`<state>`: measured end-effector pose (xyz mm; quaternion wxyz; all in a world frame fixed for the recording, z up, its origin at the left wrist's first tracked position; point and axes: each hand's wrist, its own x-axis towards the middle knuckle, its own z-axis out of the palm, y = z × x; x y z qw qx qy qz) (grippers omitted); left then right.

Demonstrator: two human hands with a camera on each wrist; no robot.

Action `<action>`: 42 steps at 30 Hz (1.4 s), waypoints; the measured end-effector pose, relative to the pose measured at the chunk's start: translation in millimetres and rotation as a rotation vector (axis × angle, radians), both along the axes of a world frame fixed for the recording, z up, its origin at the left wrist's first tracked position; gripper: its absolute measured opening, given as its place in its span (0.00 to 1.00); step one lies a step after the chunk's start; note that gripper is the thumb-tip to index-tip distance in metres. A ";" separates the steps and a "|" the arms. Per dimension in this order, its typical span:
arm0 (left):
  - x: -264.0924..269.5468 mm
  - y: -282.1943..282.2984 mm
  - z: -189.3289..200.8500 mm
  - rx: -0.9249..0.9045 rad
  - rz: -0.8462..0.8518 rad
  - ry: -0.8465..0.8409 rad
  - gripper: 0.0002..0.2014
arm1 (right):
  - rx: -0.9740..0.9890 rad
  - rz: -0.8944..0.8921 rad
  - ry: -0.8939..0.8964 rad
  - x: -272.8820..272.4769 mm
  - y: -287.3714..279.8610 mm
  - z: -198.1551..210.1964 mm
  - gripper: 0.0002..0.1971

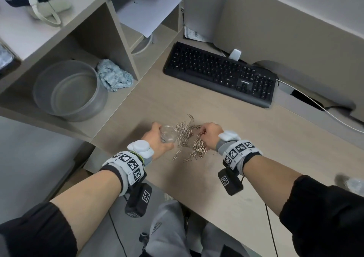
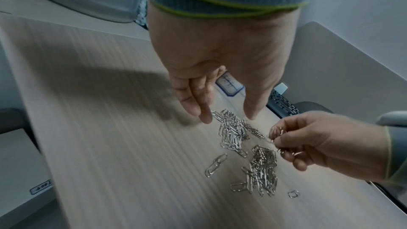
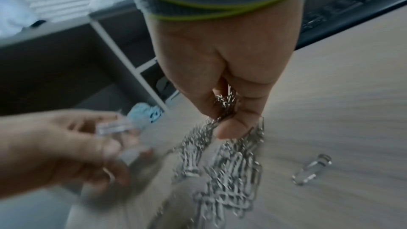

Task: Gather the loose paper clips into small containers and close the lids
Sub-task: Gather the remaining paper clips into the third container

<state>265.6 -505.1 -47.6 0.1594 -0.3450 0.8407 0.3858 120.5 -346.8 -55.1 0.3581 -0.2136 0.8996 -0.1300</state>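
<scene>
- Left hand [image 1: 157, 141]: fingers curled round a small clear container [image 1: 168, 134], held just above the counter [image 1: 256, 138].
- Right hand [image 1: 209, 136]: fingers and thumb pinch a bunch of paper clips [image 3: 226, 104], some dangling below the thumb.
- Loose clip heaps [image 2: 233, 131] lie on the counter between and just below both hands.
- Black keyboard [image 1: 220, 73]: well beyond the hands.

from my remote feed i see a pale wood-grain desk [image 1: 246, 138] backed by a beige partition [image 1: 295, 30], grey open shelving [image 1: 110, 45] on its left, a black keyboard [image 1: 218, 73] toward the back, grey floor [image 1: 25, 158] below, and soft, even light.
</scene>
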 end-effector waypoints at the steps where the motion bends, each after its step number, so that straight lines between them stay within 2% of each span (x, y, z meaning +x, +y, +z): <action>1: -3.0 4.0 0.9 0.000 -0.017 0.009 0.35 | -0.037 -0.066 -0.042 -2.9 3.8 4.3 0.13; 4: -9.3 13.7 2.9 0.004 -0.077 0.023 0.36 | -0.167 -0.201 -0.164 -8.1 10.8 20.0 0.08; 8: -22.3 35.3 11.8 0.018 -0.125 0.063 0.32 | -0.252 -0.193 -0.196 -14.1 17.4 50.0 0.09; 14: -35.0 62.1 23.8 0.016 -0.168 0.110 0.33 | -0.278 -0.097 -0.130 -12.5 19.7 80.3 0.08; 19: -37.5 78.5 31.0 0.013 -0.179 0.143 0.33 | -0.229 0.105 0.008 -3.1 25.5 99.3 0.05; 23: -36.6 84.9 33.0 -0.022 -0.176 0.164 0.34 | -0.232 0.202 0.059 3.0 28.8 106.2 0.10; 28: -32.5 84.6 30.7 -0.008 -0.166 0.172 0.34 | -0.273 0.182 0.021 5.8 30.8 103.3 0.15; 32: -25.5 77.2 30.0 0.006 -0.140 0.179 0.37 | -0.359 0.058 -0.042 4.4 30.1 88.4 0.11; 34: -20.0 69.3 28.7 0.011 -0.121 0.175 0.35 | -0.361 -0.008 -0.064 0.3 32.1 73.6 0.13; 38: -9.1 46.9 24.4 -0.002 -0.093 0.130 0.30 | -0.196 -0.078 -0.054 -5.7 41.3 43.9 0.12; 42: 0.0 26.5 20.6 -0.010 -0.082 0.122 0.28 | 0.099 -0.093 -0.066 -7.6 54.5 17.6 0.06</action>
